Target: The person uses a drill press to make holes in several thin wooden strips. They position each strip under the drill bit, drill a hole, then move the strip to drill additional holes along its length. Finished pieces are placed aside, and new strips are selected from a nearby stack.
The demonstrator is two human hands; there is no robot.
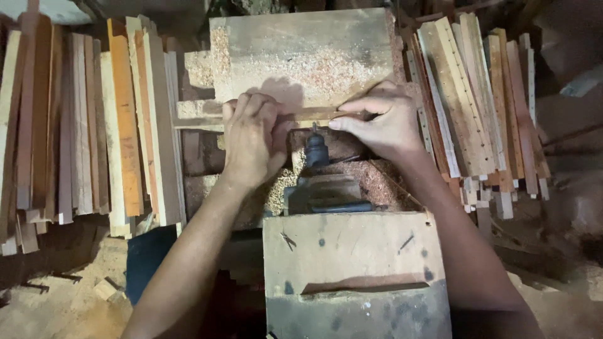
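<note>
A thin wooden strip (314, 113) lies crosswise against a sawdust-covered wooden block (301, 53). My left hand (252, 139) grips the strip's left part with the fingers curled over it. My right hand (382, 120) pinches the right part, thumb and forefinger pointing left. Between my hands, a dark drill chuck (316, 148) with its bit points up at the strip's middle. The chuck sticks out of a machine under a worn wooden cover (352, 251).
Stacks of wooden slats (94, 125) stand on the left, and more slats with rows of small holes (471, 94) lie on the right. Sawdust (69, 301) covers the floor at the lower left. A dark blue object (147, 260) sits beside my left forearm.
</note>
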